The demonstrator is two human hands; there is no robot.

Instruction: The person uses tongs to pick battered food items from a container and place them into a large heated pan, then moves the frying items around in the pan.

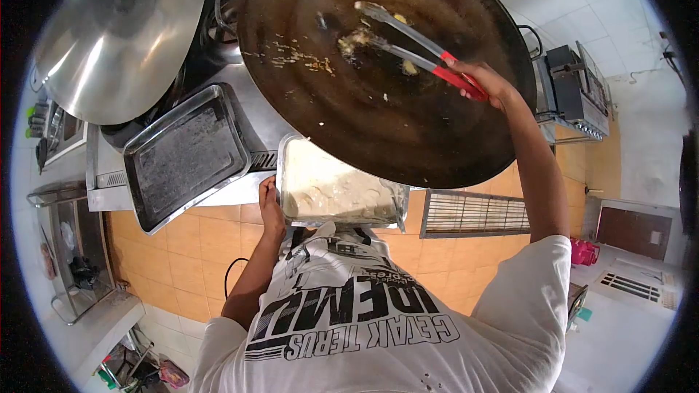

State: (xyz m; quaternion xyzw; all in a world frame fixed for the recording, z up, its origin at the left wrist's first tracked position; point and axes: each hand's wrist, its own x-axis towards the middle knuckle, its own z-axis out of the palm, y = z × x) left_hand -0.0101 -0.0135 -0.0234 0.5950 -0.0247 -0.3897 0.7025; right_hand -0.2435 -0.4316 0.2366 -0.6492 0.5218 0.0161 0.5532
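My right hand is closed round the red handles of the metal tongs. The tongs' two arms are spread, and their tips reach over the wide dark wok. By the lower tip lies a small clump of fried bits, with a few yellowish pieces close by. My left hand grips the left edge of a metal tray of pale, wet batter, its fingers wrapped at the rim. That tray is right in front of my body, just under the wok's near edge.
Left of the batter stands an oily, dark metal tray on the steel counter. A large shiny domed lid is at the upper left. Scattered crumbs lie in the wok's left side. A black oven-like appliance stands at the right.
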